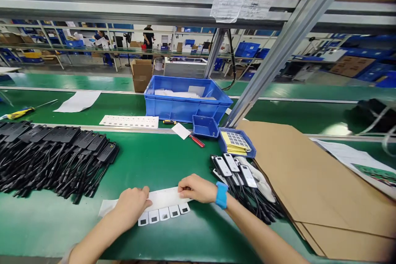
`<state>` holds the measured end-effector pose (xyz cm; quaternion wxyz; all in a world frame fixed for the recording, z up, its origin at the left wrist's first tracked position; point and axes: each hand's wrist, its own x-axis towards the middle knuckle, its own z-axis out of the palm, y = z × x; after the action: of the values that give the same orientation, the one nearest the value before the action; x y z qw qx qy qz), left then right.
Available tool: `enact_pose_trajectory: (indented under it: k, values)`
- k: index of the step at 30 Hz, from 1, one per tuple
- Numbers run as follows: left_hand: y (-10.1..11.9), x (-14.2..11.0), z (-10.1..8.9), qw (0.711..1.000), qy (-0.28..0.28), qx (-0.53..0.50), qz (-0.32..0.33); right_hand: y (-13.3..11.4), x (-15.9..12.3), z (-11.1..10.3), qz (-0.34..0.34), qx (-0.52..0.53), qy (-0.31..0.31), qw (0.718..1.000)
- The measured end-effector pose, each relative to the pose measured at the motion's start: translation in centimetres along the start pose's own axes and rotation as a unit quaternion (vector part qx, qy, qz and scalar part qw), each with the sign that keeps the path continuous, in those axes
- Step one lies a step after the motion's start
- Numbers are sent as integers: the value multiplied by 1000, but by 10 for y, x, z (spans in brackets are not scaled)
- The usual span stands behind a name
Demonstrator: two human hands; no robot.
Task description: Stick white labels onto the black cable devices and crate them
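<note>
A white label sheet [163, 199] lies in front of me on the green bench. Along its near edge sits a row of several white labels [164, 214] with dark squares. My left hand [133, 204] is closed on the sheet's left part, thumb toward the middle. At the right end, my right hand [198, 188], with a blue wristband, pinches the sheet's upper edge. Just right of it lies a bundle of black cabled devices [238, 171], some with white labels on their faces. More black cabled devices [63, 144] lie in a long row at the left.
Behind the hands stand a large blue bin [185, 105], a small blue tray [205, 126] and a tray of yellow-backed labels [236, 142]. A red screwdriver [197, 140] and another label strip [129, 121] lie nearby. Cardboard sheets [309, 181] cover the right side. A slanted metal post [278, 53] rises there.
</note>
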<state>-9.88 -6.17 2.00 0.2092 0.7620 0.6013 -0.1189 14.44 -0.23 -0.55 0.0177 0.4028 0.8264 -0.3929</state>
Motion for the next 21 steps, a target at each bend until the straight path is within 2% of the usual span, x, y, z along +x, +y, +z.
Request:
enact_pose_trajectory:
  k: [5,7,9,12,15,18,21]
  values:
    - [-15,-13,-14,997,-28,-54,45,28,-14,-9,-14,108,-82,991]
    - [-9,-16,-16,998,-28,-41,46,37,-17,-3,-9,177,-88,980]
    - [7,-16,-14,997,-26,-25,64,41,-19,5,-6,205,-61,977]
    - [43,-7,-2,994,-14,-27,106,38,-23,14,-3,155,-5,988]
    - [75,10,14,994,-6,3,106,25,-29,18,30,75,26,996]
    - [89,26,28,996,-6,30,88,9,-35,20,70,11,60,996]
    - [89,35,35,996,3,43,74,0,-38,22,90,-29,112,989]
